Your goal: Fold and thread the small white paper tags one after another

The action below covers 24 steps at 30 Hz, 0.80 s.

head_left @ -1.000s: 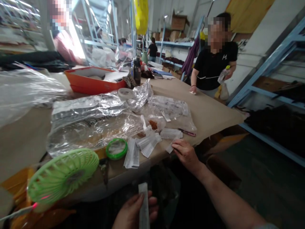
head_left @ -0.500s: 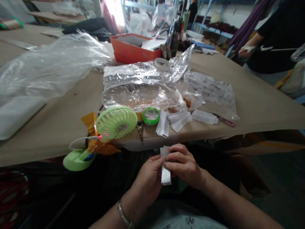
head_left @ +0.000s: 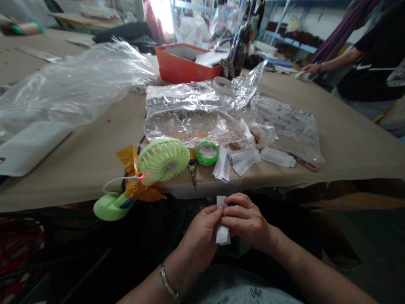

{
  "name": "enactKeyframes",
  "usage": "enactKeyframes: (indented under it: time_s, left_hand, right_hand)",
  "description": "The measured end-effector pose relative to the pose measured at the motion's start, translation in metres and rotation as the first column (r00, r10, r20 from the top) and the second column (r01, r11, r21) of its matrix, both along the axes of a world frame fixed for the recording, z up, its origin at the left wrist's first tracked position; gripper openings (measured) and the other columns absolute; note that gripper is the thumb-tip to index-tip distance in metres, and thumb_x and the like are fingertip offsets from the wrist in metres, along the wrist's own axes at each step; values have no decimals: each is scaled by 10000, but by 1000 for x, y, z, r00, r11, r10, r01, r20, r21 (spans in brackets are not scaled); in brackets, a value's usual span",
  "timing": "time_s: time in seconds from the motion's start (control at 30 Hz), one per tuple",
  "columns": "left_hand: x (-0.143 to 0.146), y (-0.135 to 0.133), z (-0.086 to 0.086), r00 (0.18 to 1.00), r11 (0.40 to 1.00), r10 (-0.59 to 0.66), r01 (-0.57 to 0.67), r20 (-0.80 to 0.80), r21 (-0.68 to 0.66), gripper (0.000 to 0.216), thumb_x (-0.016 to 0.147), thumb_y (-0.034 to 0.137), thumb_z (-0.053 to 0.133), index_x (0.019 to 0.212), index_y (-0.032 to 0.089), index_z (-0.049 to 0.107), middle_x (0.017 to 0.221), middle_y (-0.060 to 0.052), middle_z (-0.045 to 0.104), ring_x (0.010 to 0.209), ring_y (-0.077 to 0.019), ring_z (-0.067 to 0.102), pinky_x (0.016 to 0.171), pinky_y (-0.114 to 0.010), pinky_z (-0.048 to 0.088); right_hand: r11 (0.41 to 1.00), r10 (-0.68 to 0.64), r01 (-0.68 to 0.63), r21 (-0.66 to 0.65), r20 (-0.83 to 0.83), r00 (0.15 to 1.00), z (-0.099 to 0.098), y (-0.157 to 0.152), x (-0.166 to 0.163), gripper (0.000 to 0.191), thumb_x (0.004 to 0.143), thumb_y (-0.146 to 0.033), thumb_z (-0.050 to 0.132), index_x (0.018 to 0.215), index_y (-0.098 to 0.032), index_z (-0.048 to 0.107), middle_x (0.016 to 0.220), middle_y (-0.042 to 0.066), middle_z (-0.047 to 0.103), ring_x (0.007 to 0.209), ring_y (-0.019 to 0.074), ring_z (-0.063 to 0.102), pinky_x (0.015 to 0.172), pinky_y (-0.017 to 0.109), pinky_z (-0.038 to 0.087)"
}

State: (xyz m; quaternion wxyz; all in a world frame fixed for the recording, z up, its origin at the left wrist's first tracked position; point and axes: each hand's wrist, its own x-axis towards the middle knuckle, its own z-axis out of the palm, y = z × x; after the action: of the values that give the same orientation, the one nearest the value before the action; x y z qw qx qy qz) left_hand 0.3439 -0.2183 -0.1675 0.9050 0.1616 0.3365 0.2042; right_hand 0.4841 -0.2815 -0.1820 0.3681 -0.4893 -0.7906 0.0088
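Both my hands are in my lap below the table edge, pinching the same small white paper label strip. My left hand grips it from the left with thumb and fingers closed. My right hand pinches its upper part from the right. On the table edge just above lie more white label strips in loose piles, beside a green tape ring and a small green desk fan.
Crinkled clear plastic bags cover the middle of the brown paper table. An orange box stands behind them. A pink pen lies at the right. Another person in black leans on the far right corner.
My right hand left the labels on the table and joined my left hand in my lap; both now pinch one strip. My view tilted down and left.
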Motion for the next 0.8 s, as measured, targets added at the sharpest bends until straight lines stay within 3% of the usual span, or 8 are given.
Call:
enactKeyframes:
  time_s: [0.1,0.17,0.27,0.37,0.47,0.53,0.7,0.8]
  left_hand:
    - [-3,2,0,1000,1000,-4,4,-21,-4,141,715,187,713,797,83,665,649,-30,631,521,-84,558,497,-181,421]
    - [-7,3,3,997,998,-58,58,-46,9,146,767,231,666,826,99,648,634,-26,621,527,-111,579,519,-222,468]
    - [-13,3,10,983,985,-155,161,-95,60,176,814,295,613,862,126,623,632,-23,615,560,-154,618,547,-277,509]
    - [-18,1,14,970,966,-217,230,-109,116,195,824,330,598,826,135,604,630,-13,601,516,-130,597,492,-233,473]
    - [-21,0,14,961,949,-257,271,-99,164,244,820,358,596,754,124,600,602,-14,582,477,-105,562,458,-205,439]
    - [-22,-1,13,960,944,-263,277,-101,180,272,806,376,610,723,117,600,592,-19,577,473,-101,551,447,-199,424]
    - [-26,-2,9,963,945,-236,258,-128,203,274,780,398,640,797,129,596,589,-6,587,468,-98,538,438,-197,407]
    - [-30,-2,8,967,946,-217,243,-137,215,285,794,415,624,790,132,582,591,7,576,472,-88,527,441,-192,402]
  right_hand:
    - [1000,2,-4,-22,-100,995,3,-3,0,196,830,-196,630,1026,-200,633,951,52,680,1021,218,547,905,399,467]
    - [998,-44,33,-47,-273,961,4,-4,0,201,826,-241,639,1020,-196,620,946,64,648,1033,225,549,908,404,470]
    - [961,-214,67,-268,-572,791,3,-1,2,190,828,-279,629,1004,-212,600,937,43,614,971,187,584,856,339,490]
    - [820,-302,-270,-505,-782,545,-1,7,3,382,776,-342,686,1115,-219,559,930,19,626,846,136,625,758,259,511]
    - [621,-316,-604,-499,-865,390,-6,16,2,499,726,-371,728,1161,-195,558,873,7,641,729,111,629,684,231,511]
    - [565,-337,-667,-485,-874,350,-9,20,0,434,725,-336,733,1105,-174,599,858,8,645,712,101,620,686,220,500]
    - [564,-363,-697,-443,-891,272,-8,26,-10,227,734,-284,725,907,-153,659,913,22,643,765,101,610,703,205,480]
    - [609,-362,-631,-481,-876,318,-3,24,-14,302,757,-270,701,1046,-209,640,994,20,644,821,111,618,733,220,488]
